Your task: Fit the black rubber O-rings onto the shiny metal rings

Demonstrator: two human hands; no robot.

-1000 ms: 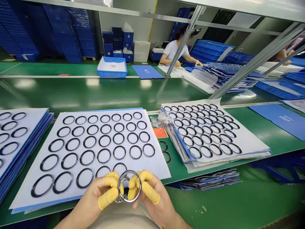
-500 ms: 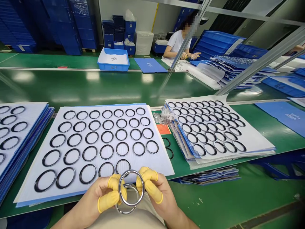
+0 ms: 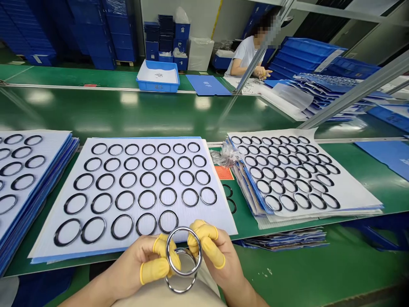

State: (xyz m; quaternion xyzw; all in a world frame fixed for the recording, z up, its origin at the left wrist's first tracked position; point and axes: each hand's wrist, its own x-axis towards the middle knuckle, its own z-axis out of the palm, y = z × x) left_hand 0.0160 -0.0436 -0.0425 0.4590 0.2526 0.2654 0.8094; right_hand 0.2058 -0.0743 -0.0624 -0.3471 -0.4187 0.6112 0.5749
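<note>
Above my lap, my left hand (image 3: 145,264) and my right hand (image 3: 217,251), both with yellow finger cots, hold a shiny metal ring (image 3: 185,273) between them. My left fingers pinch its left side, while my right thumb and fingertips close on its right side. A second metal ring (image 3: 181,291) hangs behind and below the first, at my left fingers; its upper part is partly hidden. Just beyond my hands lies a white sheet (image 3: 220,221) on a blue board, carrying rows of dark-edged rings. The front row stops short of the sheet's right corner.
More ring-covered sheets are stacked at left (image 3: 47,170) and right (image 3: 351,187). Between stacks lie crumpled clear plastic (image 3: 226,154), an orange card (image 3: 224,172) and two loose rings. Across the green bench stand a blue tray (image 3: 158,86), a metal post and a seated co-worker (image 3: 244,55).
The view has shifted, so the sheets and background sit slightly further right. My hands keep their hold on the rings. The co-worker's hands have come together.
</note>
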